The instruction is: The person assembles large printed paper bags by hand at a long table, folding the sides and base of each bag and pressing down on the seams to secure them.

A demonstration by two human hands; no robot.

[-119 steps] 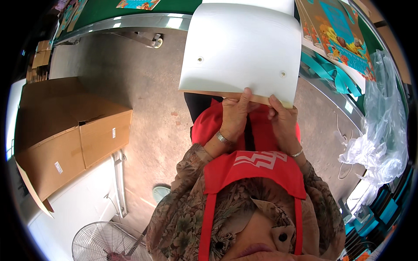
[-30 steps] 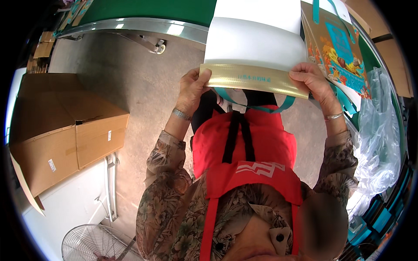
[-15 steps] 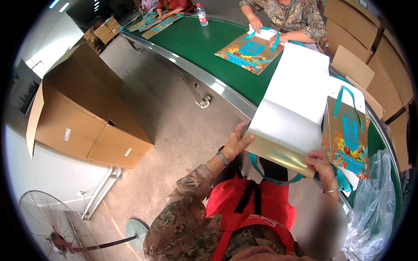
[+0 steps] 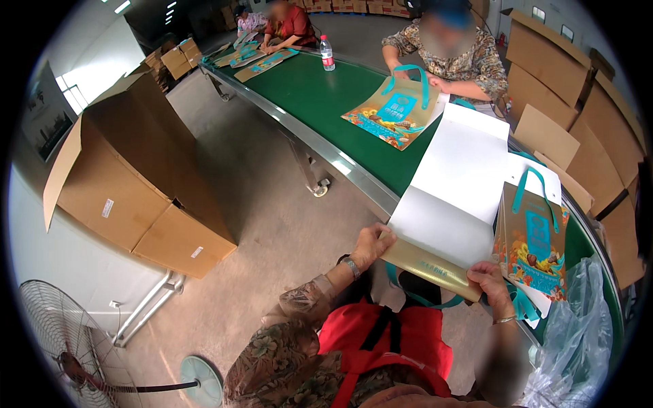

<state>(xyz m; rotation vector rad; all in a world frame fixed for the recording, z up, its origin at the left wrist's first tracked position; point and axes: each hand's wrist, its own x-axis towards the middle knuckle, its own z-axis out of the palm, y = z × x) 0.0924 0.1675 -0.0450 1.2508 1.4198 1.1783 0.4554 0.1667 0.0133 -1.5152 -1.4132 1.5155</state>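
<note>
A paper gift bag (image 4: 452, 163) is spread over the near table edge, its white inner side up. Along its near end a gold flap (image 4: 432, 266) is turned over, and a teal ribbon handle (image 4: 435, 301) hangs below it. My left hand (image 4: 373, 246) grips the flap's left end, thumb on top. At the right end, my right hand (image 4: 491, 282) pinches the flap's corner. Close by on the right lies a stack of printed gold gift bags (image 4: 534, 238) with teal handles. Fingers beneath the paper are hidden.
The green conveyor table (image 4: 299, 102) has a metal rim. Across it, a co-worker handles another gift bag (image 4: 391, 112); a bottle (image 4: 328, 54) stands farther off. Clear plastic wrap (image 4: 571, 333) lies right. A large carton (image 4: 129, 183) and a fan (image 4: 61, 347) stand left.
The view has tilted up slightly, showing more of the far room. Both my hands keep their hold on the flap. The co-worker's bag now stands more raised at its handle end.
</note>
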